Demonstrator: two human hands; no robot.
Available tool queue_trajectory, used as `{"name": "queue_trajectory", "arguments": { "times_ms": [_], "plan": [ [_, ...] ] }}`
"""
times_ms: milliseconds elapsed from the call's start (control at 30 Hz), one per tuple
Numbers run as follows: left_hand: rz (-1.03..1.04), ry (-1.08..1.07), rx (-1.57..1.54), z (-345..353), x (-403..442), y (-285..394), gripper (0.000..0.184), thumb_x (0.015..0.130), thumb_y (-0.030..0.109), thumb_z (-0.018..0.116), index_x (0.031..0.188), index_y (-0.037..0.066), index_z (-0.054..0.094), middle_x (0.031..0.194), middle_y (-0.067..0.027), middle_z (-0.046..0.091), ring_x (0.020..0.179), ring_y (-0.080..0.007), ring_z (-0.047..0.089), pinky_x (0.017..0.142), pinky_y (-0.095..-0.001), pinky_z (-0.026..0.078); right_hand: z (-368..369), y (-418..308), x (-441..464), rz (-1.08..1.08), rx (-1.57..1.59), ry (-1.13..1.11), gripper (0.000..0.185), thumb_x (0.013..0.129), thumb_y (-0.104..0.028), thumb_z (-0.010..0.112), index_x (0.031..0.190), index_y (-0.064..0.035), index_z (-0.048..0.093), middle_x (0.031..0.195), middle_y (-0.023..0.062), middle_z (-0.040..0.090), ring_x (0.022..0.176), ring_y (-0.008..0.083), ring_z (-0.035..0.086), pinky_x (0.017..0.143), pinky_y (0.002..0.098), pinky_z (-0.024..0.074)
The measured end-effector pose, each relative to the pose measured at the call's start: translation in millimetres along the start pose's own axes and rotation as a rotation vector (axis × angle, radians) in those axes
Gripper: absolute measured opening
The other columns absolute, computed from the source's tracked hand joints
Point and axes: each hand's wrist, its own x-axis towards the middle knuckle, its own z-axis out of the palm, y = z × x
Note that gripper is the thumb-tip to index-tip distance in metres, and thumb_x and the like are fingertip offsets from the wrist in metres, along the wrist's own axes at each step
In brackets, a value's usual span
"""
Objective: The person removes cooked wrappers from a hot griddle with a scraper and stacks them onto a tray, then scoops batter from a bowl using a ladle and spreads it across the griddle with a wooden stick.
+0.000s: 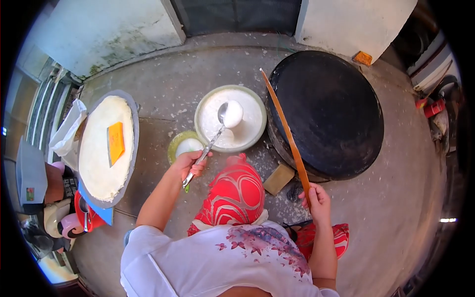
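grey concrete floor (410, 213) stretches wide, open to the right of the black griddle (326, 114), with a narrower strip beside the grey board (135, 133). a pale sheet (99, 153) covers that board nearly to its rim. the large bowl (230, 87) of white liquid (250, 126) sits near the griddle's left edge. a wooden stick (288, 130), gripped by the fingers of the right hand (319, 200), slants along that edge; the fingers of the left hand (187, 161) are closed round a metal ladle (213, 140), its head above the large bowl. an orange scraper (116, 142) lies on the sheet.
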Motion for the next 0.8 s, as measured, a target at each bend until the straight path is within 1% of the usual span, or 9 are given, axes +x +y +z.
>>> {"name": "queue_trajectory", "arguments": {
  "times_ms": [67,133,233,300,467,600,633,767,800],
  "plan": [
    [0.052,-0.024,0.027,9.1,-23.5,2.1,0.027,0.09,0.02,0.036,0.104,0.001,0.048,0.059,-0.0037,0.043,0.039,-0.0072,0.032,0.033,-0.0194,0.027,0.0,-0.5,-1.4,-0.001,0.002,0.008,0.024,0.09,-0.019,0.044,0.106,-0.0022,0.052,0.074,0.0034,0.059,0.054,0.0048,0.047,0.05,0.0165,0.0371],
    [0.229,-0.019,0.167,20.7,-45.6,5.2,0.028,0.089,0.02,0.037,0.106,0.0,0.048,0.057,-0.0048,0.045,0.039,-0.0074,0.033,0.033,-0.0195,0.027,0.6,0.1,-2.1,0.001,0.007,0.02,0.023,0.09,-0.018,0.045,0.106,-0.0023,0.052,0.074,0.003,0.058,0.054,0.0049,0.047,0.05,0.0164,0.0369],
    [0.382,0.02,0.263,46.4,-68.9,11.5,0.029,0.087,0.021,0.044,0.107,-0.001,0.049,0.057,-0.0057,0.047,0.038,-0.0074,0.034,0.033,-0.0193,0.027,-2.5,2.2,-1.3,-0.051,0.058,0.039,0.023,0.086,-0.012,0.051,0.106,-0.0016,0.053,0.075,0.0025,0.058,0.054,0.0051,0.047,0.049,0.0161,0.0363],
    [0.49,0.023,0.332,58.0,-73.1,15.2,0.03,0.086,0.022,0.047,0.105,-0.001,0.05,0.057,-0.0058,0.049,0.037,-0.0073,0.034,0.032,-0.019,0.027,-7.0,3.9,-2.0,0.013,0.071,0.071,0.022,0.081,-0.006,0.056,0.103,-0.0006,0.052,0.075,0.0022,0.057,0.056,0.0053,0.049,0.051,0.0162,0.0371],
    [0.505,-0.036,0.31,97.1,-62.2,24.7,0.027,0.088,0.021,0.044,0.104,0.0,0.05,0.059,-0.0068,0.05,0.039,-0.0082,0.037,0.033,-0.0192,0.029,-15.5,-9.9,-13.2,0.052,0.087,-0.02,0.016,0.08,-0.002,0.055,0.094,-0.0015,0.049,0.076,0.0021,0.056,0.064,0.0059,0.051,0.057,0.0181,0.0411],
    [0.508,-0.053,0.322,133.5,-27.1,33.2,0.028,0.088,0.021,0.04,0.105,0.001,0.049,0.063,-0.0067,0.051,0.043,-0.0082,0.039,0.035,-0.019,0.03,-24.8,-22.8,-12.3,-0.089,-0.115,0.151,0.024,0.082,-0.001,0.052,0.105,-0.0018,0.049,0.078,0.0023,0.057,0.066,0.0067,0.053,0.06,0.0187,0.0427],
    [0.508,-0.061,0.352,144.7,-15.6,35.5,0.023,0.088,0.019,0.039,0.099,0.003,0.05,0.062,-0.0066,0.051,0.043,-0.0086,0.04,0.035,-0.019,0.03,-29.0,-27.8,-10.7,-0.116,-0.211,0.183,0.027,0.082,-0.001,0.051,0.109,-0.0019,0.049,0.08,0.0027,0.058,0.068,0.0067,0.053,0.062,0.0188,0.0431],
    [0.56,-0.078,0.369,175.5,48.6,39.0,0.017,0.088,0.017,0.038,0.091,0.004,0.048,0.062,-0.0065,0.051,0.043,-0.009,0.041,0.035,-0.0202,0.033,-42.8,-39.0,3.0,-0.156,-0.343,0.218,0.032,0.082,-0.002,0.052,0.114,-0.0003,0.049,0.087,0.0043,0.059,0.073,0.0076,0.054,0.066,0.0202,0.0435],
    [0.581,-0.073,0.372,183.0,64.1,38.1,0.015,0.088,0.016,0.038,0.089,0.004,0.047,0.062,-0.0064,0.051,0.043,-0.0092,0.042,0.035,-0.0207,0.034,-44.9,-38.6,9.2,-0.261,-0.439,0.259,0.032,0.082,-0.003,0.053,0.113,-0.0012,0.05,0.089,0.006,0.059,0.074,0.0109,0.056,0.067,0.0227,0.0444]
  ]
}}
